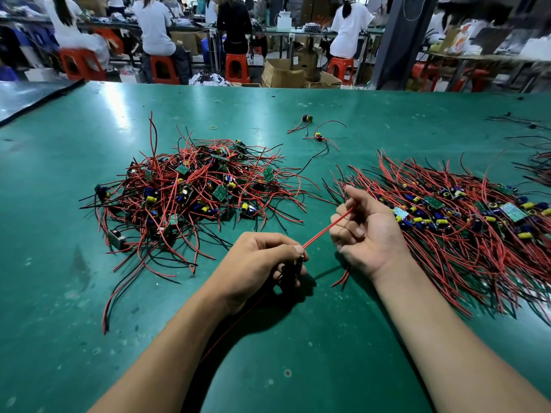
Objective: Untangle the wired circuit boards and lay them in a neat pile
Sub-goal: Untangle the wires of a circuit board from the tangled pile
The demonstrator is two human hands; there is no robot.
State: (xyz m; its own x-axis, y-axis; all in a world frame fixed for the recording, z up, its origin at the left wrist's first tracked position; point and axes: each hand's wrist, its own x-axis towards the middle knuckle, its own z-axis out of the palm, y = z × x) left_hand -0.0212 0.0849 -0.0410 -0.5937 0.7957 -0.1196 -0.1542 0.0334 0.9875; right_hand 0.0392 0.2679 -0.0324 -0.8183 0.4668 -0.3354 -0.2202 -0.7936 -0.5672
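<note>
A tangled heap of small circuit boards with red and black wires (190, 192) lies on the green table, left of centre. A combed-out pile of the same boards (465, 216) spreads at the right, wires running roughly one way. My left hand (262, 263) grips one small board, mostly hidden in the fingers. Its red wire (325, 231) runs taut up to my right hand (366, 231), which pinches it, palm up, at the near edge of the right pile. A second thin red wire trails from my left hand down along the forearm.
Two loose wired boards (313, 129) lie farther back in the middle, beside a small rubber band (213, 127). More wires sit at the far right edge (536, 168). The green table (298, 353) ends at the back, where people sit on orange stools at benches.
</note>
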